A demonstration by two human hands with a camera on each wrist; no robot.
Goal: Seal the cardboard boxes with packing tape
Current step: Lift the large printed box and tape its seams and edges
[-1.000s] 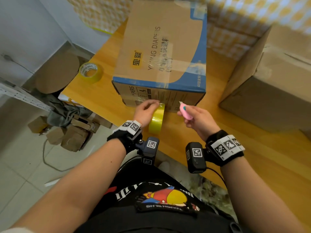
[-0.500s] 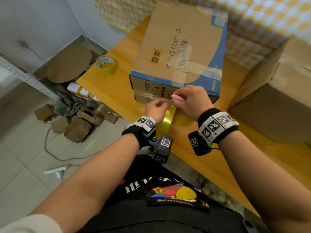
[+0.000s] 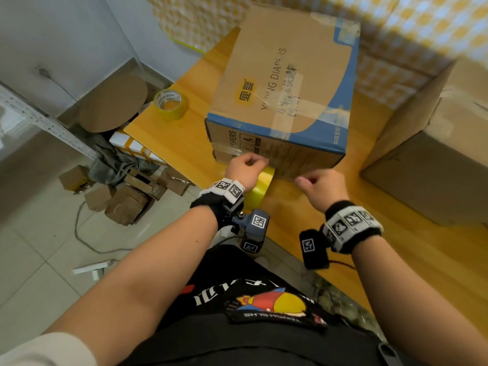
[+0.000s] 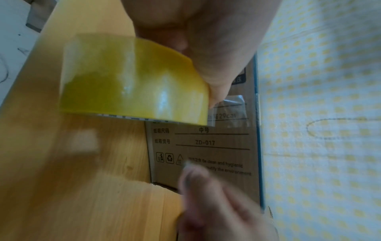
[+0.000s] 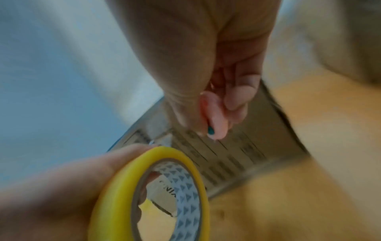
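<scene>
Both wrists wear black bands (image 3: 211,204) with white square-code tags and small black cameras (image 3: 254,229); the black shirt (image 3: 264,313) shows a colourful rocket patch.

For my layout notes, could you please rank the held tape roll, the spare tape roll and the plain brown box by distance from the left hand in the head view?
1. Held tape roll, in the left hand.
2. Spare tape roll, far-left on the table.
3. Plain brown box, far right.

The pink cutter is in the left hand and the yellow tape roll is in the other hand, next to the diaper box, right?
Not quite. The pink cutter is in the right hand, as the right wrist view shows. The left hand holds the yellow tape roll, next to the diaper box.
</scene>
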